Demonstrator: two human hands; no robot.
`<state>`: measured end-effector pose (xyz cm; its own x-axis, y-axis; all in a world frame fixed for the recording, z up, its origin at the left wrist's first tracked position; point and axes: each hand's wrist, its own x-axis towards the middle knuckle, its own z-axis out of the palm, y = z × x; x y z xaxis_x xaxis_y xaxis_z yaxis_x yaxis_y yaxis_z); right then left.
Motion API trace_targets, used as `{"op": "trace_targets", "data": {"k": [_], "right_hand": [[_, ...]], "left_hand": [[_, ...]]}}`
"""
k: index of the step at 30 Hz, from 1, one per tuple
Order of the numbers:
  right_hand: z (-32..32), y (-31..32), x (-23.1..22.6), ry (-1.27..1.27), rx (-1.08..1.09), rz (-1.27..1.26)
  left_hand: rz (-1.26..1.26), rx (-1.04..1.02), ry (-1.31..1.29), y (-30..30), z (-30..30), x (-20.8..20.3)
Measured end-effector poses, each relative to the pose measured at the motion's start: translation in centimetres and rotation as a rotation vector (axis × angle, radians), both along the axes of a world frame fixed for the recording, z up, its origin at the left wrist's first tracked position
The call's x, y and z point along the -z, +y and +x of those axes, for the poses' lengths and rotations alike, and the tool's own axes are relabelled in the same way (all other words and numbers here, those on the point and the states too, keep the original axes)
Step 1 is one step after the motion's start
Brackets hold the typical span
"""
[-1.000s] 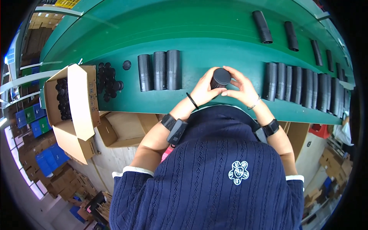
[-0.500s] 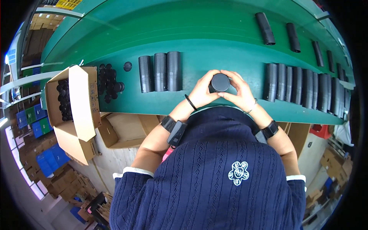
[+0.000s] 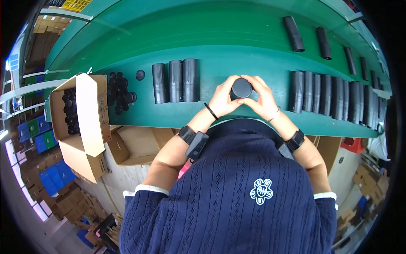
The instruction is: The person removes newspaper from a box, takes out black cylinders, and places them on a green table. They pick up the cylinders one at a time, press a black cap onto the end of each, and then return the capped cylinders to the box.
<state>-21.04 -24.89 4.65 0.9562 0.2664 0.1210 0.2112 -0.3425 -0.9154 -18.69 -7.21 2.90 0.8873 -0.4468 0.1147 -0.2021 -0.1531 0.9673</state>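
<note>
- Two hands of yours grasp one black cylinder (image 3: 241,88) at the frame center: left hand (image 3: 223,100) and right hand (image 3: 262,100) wrap its sides.
- Three black tubes (image 3: 176,81) lie left of it on the green table (image 3: 237,29).

Single head view, worn high, facing straight down over person's own torso onto green bench (image 3: 237,25) (fisheye bends edges toward rim). Hands sit near centre, close; floor and boxes far below at left.
</note>
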Motion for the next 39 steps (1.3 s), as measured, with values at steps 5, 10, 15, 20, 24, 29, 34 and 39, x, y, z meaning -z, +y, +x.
{"op": "trace_targets", "data": {"k": [5,10,15,20,24,29,34,39], "right_hand": [[0.0,-0.4,-1.0,0.040,-0.032,0.054],[0.3,-1.1,-0.8,0.088,-0.037,-0.016],[0.7,0.1,-0.9,0.030,0.124,0.117],[1.0,-0.3,0.2,0.114,0.177,0.085],[2.1,-1.1,-0.4,0.251,0.161,0.118],[1.7,-3.4,-0.5,0.458,-0.017,0.212],[1.1,-3.5,0.1,0.445,-0.017,0.195],[1.0,-2.5,-1.4,0.312,-0.021,0.152]], "left_hand": [[0.023,0.035,0.022,0.1,0.0,0.4],[0.052,0.058,0.017,-0.6,0.2,0.4],[-0.023,0.052,-0.015,-1.3,1.1,1.7],[0.014,0.021,0.029,-2.1,1.0,1.9],[0.081,0.103,0.088,-1.5,3.4,1.2],[0.002,0.279,0.168,-0.5,3.7,3.4],[-0.027,0.268,0.217,-1.0,2.4,1.9],[0.042,0.237,0.104,-0.7,1.9,1.1]]}}
